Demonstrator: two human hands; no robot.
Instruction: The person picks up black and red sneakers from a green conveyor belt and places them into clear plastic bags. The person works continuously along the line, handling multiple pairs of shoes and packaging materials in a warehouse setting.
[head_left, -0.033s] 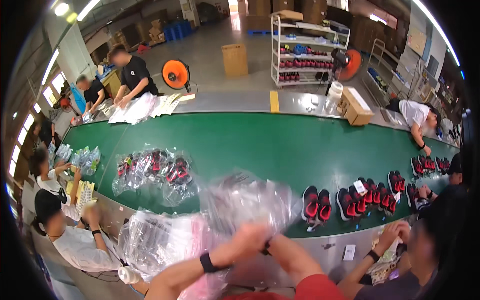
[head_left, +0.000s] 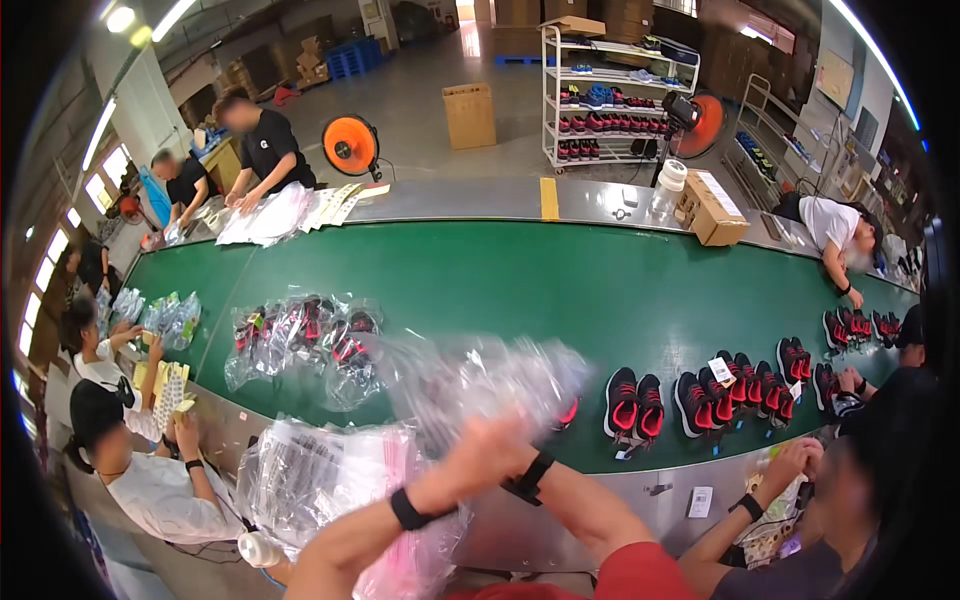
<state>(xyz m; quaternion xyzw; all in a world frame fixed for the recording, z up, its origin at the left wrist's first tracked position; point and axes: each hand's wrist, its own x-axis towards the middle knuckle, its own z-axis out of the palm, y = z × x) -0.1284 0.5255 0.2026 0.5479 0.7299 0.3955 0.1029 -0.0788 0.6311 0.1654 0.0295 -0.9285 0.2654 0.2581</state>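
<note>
A clear plastic bag (head_left: 480, 385), smeared by motion, is held up over the near side of the green belt. My left hand (head_left: 475, 455) is closed on its lower end. Beside it, my right hand (head_left: 517, 452) is closed on the same bag, its fingers mostly hidden behind the left. What the bag contains cannot be made out; a red and black shoe part (head_left: 567, 412) shows at its right edge. To the left of my hands lies a pile of clear bags (head_left: 320, 465). A pair of black and red shoes (head_left: 634, 408) stands to the right.
The green conveyor belt (head_left: 480, 275) crosses in front of me. Bagged shoes (head_left: 305, 335) lie on its left, and several more shoe pairs (head_left: 735, 390) stand on its right. Co-workers (head_left: 150, 450) sit close on either side. A cardboard box (head_left: 712, 210) stands on the far ledge.
The bag has shifted slightly left and up with my hands. At its right edge a bit of red and black shoe has come into sight.
</note>
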